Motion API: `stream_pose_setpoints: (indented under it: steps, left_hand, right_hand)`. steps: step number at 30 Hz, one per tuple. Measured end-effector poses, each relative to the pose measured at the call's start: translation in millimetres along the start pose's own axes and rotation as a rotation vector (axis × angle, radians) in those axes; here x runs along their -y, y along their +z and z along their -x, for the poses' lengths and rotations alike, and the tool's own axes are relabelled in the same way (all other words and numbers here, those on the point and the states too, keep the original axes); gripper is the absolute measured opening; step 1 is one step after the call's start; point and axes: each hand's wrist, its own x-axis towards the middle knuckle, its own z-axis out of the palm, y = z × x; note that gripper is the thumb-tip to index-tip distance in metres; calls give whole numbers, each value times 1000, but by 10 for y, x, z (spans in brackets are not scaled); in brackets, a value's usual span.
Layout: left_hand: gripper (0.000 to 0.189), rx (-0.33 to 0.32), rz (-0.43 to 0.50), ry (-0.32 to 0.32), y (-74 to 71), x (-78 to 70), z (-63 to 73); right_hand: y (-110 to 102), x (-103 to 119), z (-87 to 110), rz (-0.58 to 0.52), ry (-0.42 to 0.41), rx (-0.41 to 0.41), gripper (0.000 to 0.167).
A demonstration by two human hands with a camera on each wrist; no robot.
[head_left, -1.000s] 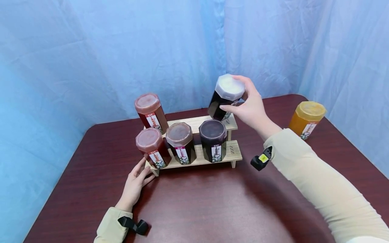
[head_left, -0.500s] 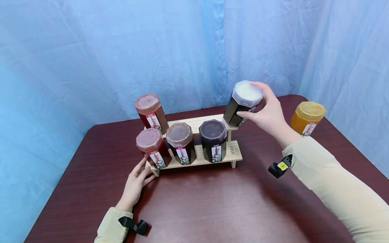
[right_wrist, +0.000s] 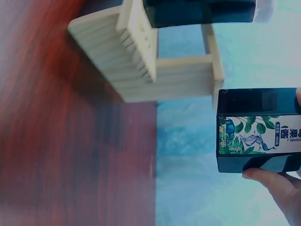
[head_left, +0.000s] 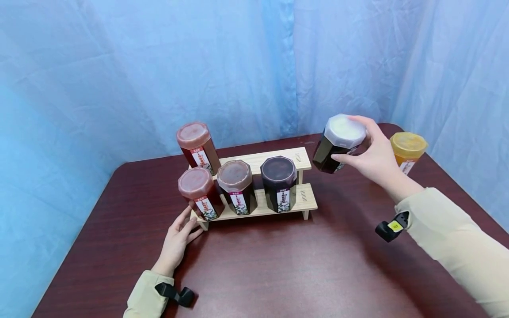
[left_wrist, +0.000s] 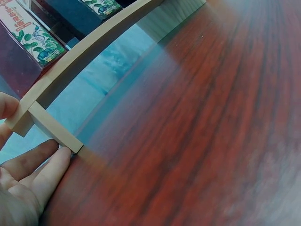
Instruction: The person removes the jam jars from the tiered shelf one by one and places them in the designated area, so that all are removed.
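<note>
My right hand [head_left: 375, 152] holds a dark jam jar [head_left: 328, 154] with a whitish lid, thumb and fingers on opposite sides. It hangs tilted in the air, right of the upper shelf and apart from it. In the right wrist view, the jar's leafy label [right_wrist: 254, 134] faces the camera. My left hand [head_left: 176, 240] grips the left front corner of the two-tier wooden rack [head_left: 306, 198]; in the left wrist view, fingers [left_wrist: 51, 172] touch its leg. A red jar [head_left: 199, 187], a brown jar [head_left: 236, 181] and a blackish jar [head_left: 278, 179] occupy the lower shelf.
Another red jar [head_left: 199, 145] stands at the left of the upper shelf. A yellow jar [head_left: 407, 143] stands at the table's right, partly hidden by my right hand. The dark red table [head_left: 258, 265] has blue curtains [head_left: 238, 66] behind it.
My right hand has carried the dark jam jar rightward and down, from over the upper shelf to beside it. My left hand and the rack have stayed in place.
</note>
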Motion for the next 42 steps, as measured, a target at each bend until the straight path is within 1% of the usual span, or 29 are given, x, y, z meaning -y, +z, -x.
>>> stream_pose_setpoints:
  steps: [7,15,23,26,36,42]
  left_hand:
    - [55,-3,-2,-3,-7,3,1]
    - [55,5,-6,-10,-2,0,-1]
    - [54,-1,-15,-8,-1,-1,9]
    - [54,-2,-15,-12,1,-3,10]
    - [55,-9,-9,-25,7,-16,8]
    - [55,-1,-9,8,15,-23,14]
  right_hand:
    - [-51,-194,110,51,18,25,84]
    - [-91,-387,212,54,21,23,85]
    - [-116,-537,297,64,98,75,83]
    - [-113,-600,326,65,111,92,81]
    - [-118,-766,385,113,126,103,79]
    - [-123,-796,355,144,160,110,82]
